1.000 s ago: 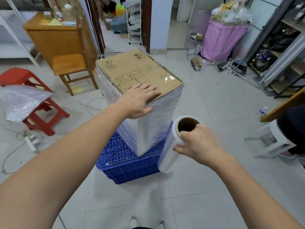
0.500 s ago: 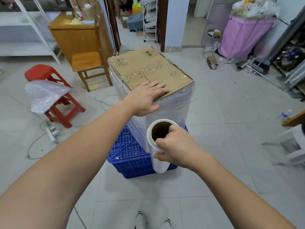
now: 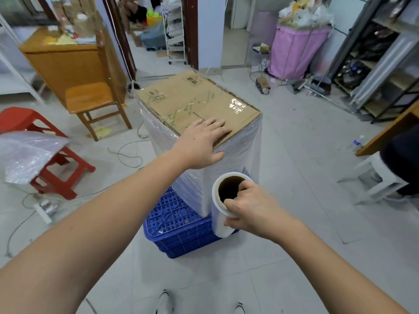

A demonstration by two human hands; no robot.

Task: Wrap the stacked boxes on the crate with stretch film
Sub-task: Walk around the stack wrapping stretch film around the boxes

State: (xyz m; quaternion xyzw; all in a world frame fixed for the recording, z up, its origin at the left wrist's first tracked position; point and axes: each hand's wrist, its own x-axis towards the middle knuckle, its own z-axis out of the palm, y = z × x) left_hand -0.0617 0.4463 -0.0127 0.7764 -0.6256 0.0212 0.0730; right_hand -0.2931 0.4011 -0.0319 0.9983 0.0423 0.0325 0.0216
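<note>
— Left hand [image 3: 205, 141]: where do you have it?

— Your left hand lies flat, fingers straight, on the near corner of the top of the stacked boxes [image 3: 197, 105], with the thumb hanging over the edge onto the film-covered side. Your right hand [image 3: 251, 206] grips the stretch film roll [image 3: 223, 207] at its upper end, thumb hooked into the cardboard core. The roll stands roughly upright, just beside the near corner of the stack, and film runs from it onto that corner.

— How much room do you have around the stack?

— Tiled floor [image 3: 294, 177] lies open on your right side and in front of your feet. On your left a red stool [image 3: 48, 159] carrying a sheet of bubble wrap [image 3: 27, 152] stands near, with loose cables and a power strip on the floor by it. A wooden chair [image 3: 90, 103] sits behind the stack on the left.

— What holds what?

— The stack sits on the blue crate [image 3: 181, 227], set toward its far side, so the crate's perforated top shows bare at the near left. The sides of the stack are already clouded with film; the top is bare cardboard with clear tape. A pink bin [image 3: 294, 53] at the back is heaped with paper and plastic.

— Any writing?

— Printed characters and recycling marks show on the box top, but you cannot read them from here.
</note>
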